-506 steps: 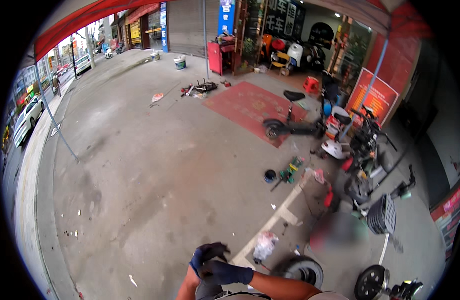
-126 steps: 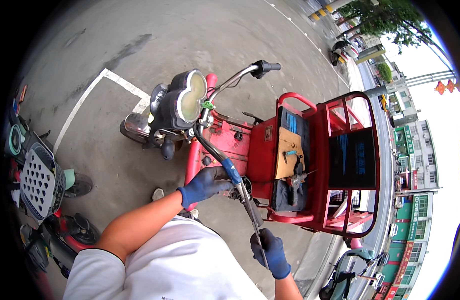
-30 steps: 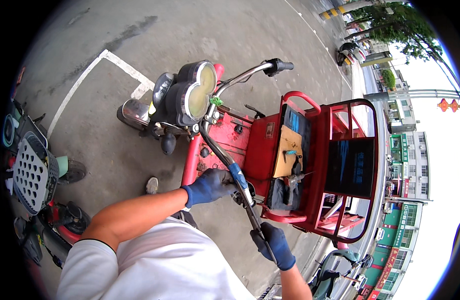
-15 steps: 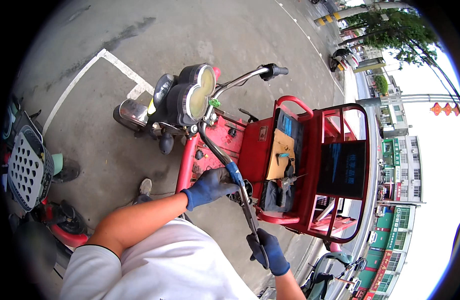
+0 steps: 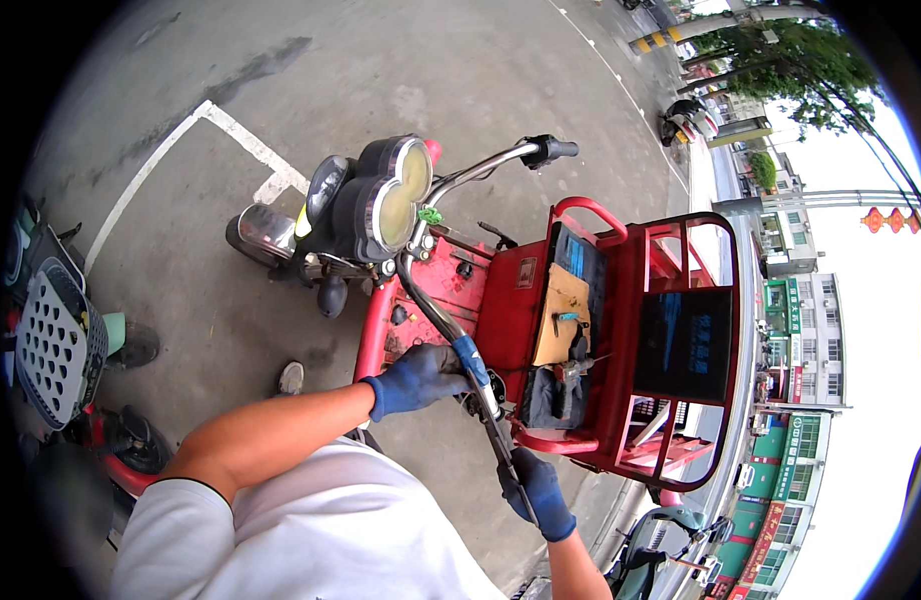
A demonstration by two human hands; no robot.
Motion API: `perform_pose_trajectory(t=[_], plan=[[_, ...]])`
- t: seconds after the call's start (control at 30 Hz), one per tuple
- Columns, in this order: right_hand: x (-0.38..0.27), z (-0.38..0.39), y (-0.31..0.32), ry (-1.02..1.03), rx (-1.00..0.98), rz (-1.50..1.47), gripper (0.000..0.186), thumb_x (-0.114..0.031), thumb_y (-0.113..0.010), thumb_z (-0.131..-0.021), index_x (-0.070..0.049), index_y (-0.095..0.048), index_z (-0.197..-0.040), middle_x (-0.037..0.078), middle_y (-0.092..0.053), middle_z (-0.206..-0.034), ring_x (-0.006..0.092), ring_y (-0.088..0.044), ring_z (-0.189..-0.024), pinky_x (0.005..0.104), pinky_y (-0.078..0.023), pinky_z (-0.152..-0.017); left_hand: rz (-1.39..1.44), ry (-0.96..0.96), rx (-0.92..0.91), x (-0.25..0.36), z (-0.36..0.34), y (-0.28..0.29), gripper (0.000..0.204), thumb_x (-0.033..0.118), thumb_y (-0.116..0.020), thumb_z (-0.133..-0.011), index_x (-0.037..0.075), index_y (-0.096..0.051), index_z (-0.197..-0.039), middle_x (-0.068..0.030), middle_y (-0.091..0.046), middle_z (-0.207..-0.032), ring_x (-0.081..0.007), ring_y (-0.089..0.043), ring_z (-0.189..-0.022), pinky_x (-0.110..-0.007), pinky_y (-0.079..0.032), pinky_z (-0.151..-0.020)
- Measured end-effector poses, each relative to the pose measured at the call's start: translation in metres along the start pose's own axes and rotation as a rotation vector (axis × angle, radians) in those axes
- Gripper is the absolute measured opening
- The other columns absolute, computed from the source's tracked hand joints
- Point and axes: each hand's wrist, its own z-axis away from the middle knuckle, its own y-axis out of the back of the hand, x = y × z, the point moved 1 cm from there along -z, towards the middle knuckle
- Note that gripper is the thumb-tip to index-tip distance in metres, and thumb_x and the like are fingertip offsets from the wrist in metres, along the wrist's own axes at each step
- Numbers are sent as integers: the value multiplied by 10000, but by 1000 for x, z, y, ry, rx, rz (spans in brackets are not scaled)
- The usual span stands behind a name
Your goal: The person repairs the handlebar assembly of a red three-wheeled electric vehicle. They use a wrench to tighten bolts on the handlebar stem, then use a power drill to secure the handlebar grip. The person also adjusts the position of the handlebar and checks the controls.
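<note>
Nearest to me, below the handlebar (image 5: 431,305), is the worker's white shirt (image 5: 301,520), with both gloved hands reaching past it. The right hand (image 5: 541,497) is at the handlebar's near end, its fingers closed around a thin metal rod (image 5: 526,497) that runs in line with the dark end of the bar; whether they also take in the grip I cannot tell. The left hand (image 5: 421,378) sits a little higher along the bar, fingers bent in at the blue wrap (image 5: 469,357), though whether they pinch it or only rest there is hidden. I'd judge the step in hand to be working the rod at that end of the handlebar, and the next move calls for a steady left hand and a straight, easy push or pull from the right. Just up and left of the handlebar sits the twin-lens headlamp housing (image 5: 396,210). To its right spreads the red tricycle body (image 5: 506,300), where cardboard (image 5: 566,290) on the seat bears a teal-handled tool (image 5: 564,318), with a drill-like tool (image 5: 569,372) beside it. Well left of the handlebar stands a grey basket (image 5: 56,350); far off to its right hang red lanterns (image 5: 889,219).
</note>
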Motion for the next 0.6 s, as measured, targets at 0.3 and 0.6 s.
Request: perform_pose_trajectory(t=[0.3, 0.6], plan=[[-44, -7, 32, 58, -71, 27, 120, -104, -600, -877, -19, -566, -800, 202, -575, -639, 384, -593, -595, 431, -436, -517, -275, 85, 92, 18, 7, -5, 186, 90, -641, -918, 20, -643, -1090, -43, -691, -1019, -112, -638, -948, -283, -502, -884], [-28, 1, 13, 18, 5, 43, 103, -110, -613, -854, -30, -550, -839, 223, -579, -652, 431, -587, -632, 481, -451, -547, -30, -29, 80, -11, -3, -1, 241, 47, -657, -895, 24, -614, -1131, -67, -675, -1093, -140, -638, -1008, -291, -501, -931]])
